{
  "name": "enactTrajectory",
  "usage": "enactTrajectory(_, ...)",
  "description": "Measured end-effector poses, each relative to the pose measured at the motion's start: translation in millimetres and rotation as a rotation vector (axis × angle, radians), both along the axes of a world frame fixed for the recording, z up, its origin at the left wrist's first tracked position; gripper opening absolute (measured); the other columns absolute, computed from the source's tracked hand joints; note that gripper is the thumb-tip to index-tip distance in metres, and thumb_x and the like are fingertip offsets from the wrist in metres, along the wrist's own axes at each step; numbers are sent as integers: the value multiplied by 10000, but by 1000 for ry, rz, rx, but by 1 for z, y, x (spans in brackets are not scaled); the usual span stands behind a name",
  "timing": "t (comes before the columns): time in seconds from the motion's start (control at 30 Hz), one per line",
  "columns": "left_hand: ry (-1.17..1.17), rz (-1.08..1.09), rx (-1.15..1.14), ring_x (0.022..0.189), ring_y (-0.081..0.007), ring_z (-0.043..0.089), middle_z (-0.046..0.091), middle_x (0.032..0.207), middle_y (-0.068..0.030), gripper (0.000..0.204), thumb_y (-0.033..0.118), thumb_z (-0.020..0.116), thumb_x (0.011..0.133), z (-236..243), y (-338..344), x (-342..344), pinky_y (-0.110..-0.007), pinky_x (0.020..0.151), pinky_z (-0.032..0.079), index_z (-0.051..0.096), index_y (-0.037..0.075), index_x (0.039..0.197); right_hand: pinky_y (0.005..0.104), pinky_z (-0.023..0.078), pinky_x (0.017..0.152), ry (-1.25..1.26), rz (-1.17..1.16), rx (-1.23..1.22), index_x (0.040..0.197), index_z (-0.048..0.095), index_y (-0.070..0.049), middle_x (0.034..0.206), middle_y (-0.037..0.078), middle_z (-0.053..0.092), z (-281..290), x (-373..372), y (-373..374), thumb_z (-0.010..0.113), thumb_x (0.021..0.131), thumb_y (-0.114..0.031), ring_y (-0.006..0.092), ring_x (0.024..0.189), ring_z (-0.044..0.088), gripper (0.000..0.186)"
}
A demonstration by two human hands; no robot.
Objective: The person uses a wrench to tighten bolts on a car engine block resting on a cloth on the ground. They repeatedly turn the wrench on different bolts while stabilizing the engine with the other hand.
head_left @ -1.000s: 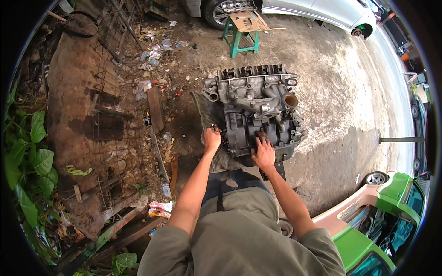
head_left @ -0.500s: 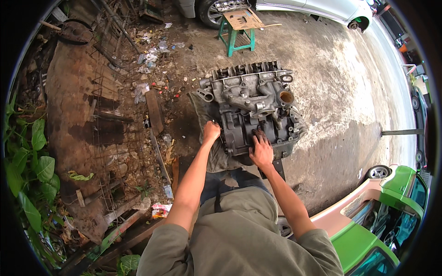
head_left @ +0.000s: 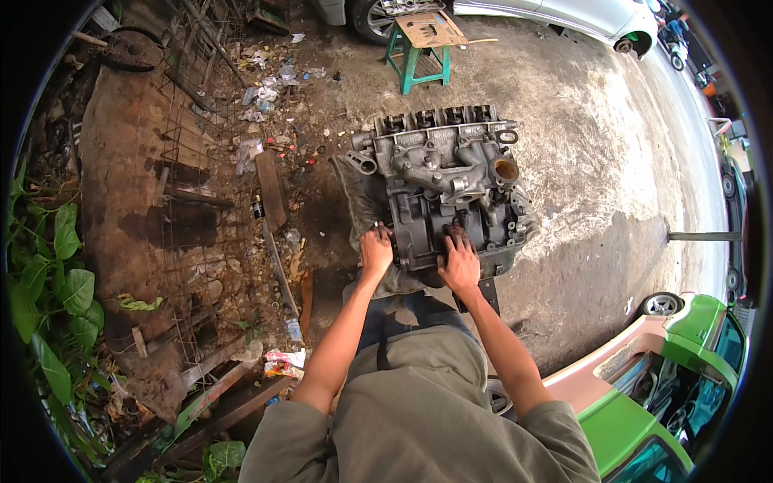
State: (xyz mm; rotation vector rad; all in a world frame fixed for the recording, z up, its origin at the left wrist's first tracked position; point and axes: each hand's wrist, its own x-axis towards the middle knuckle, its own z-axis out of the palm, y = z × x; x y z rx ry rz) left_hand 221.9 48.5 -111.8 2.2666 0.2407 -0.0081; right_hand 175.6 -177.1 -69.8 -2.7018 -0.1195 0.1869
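Observation:
A grey metal engine block [head_left: 416, 233] lies in front of me, with a cast intake manifold [head_left: 443, 173] and a cylinder head [head_left: 435, 129] on its far side. My right hand [head_left: 460, 264] rests on the block's dark near face, its blackened fingers stretched out and slightly apart. At the block's left edge is my left hand [head_left: 376, 251], its fingers curled together. Whatever it grips there, if anything, is too small to make out. Beneath the engine a dirty grey cloth [head_left: 348, 189] spreads out to the left.
A green stool [head_left: 424, 60] with a wooden top and small tools stands beyond the engine, near a silver car [head_left: 547, 10]. Litter [head_left: 270, 88] and a wooden plank [head_left: 271, 193] lie to the left. A green vehicle [head_left: 636, 414] is at the lower right.
My left hand has moved slightly nearer to me, down along the block's left edge, and turned so its back faces up. My right hand stays in nearly the same place.

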Motion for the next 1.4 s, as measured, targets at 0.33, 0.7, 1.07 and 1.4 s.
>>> enactTrajectory(0.33, -176, 2, -355, 887, -320, 686, 714, 979, -186, 304, 211, 502, 1113, -21, 20, -111, -429, 862, 523, 670, -11, 1235, 448, 374, 1203, -13, 17, 15, 1344, 586, -12, 1548, 152, 484, 0, 0, 0, 689, 831, -182, 343, 1470, 417, 550)
enactTrajectory(0.7, 135, 336, -414, 557, -194, 661, 686, 648, -113, 499, 346, 525, 1112, -24, 44, -43, -389, 591, 508, 742, -47, 895, 472, 345, 1229, 52, 4, -23, 1388, 582, -35, 1582, 123, 446, -2, 1, -1, 727, 853, -227, 309, 1514, 364, 587)
enactTrajectory(1.07, 494, 145, -390, 651, -284, 707, 734, 744, -169, 360, 217, 582, 1033, -58, 32, 48, -444, 658, 548, 747, -51, 859, 472, 347, 1225, 48, 5, 2, 1385, 583, -31, 1584, 123, 441, -3, 0, -1, 724, 849, -233, 302, 1521, 356, 590)
enactTrajectory(1.4, 663, 32, -182, 1129, -453, 672, 695, 1186, -314, 403, 245, 621, 948, -67, 32, 87, -534, 929, 550, 669, -101, 1150, 474, 341, 1228, 35, 4, 2, 1392, 580, -32, 1580, 105, 449, 0, 1, -1, 699, 864, -230, 281, 1535, 342, 576)
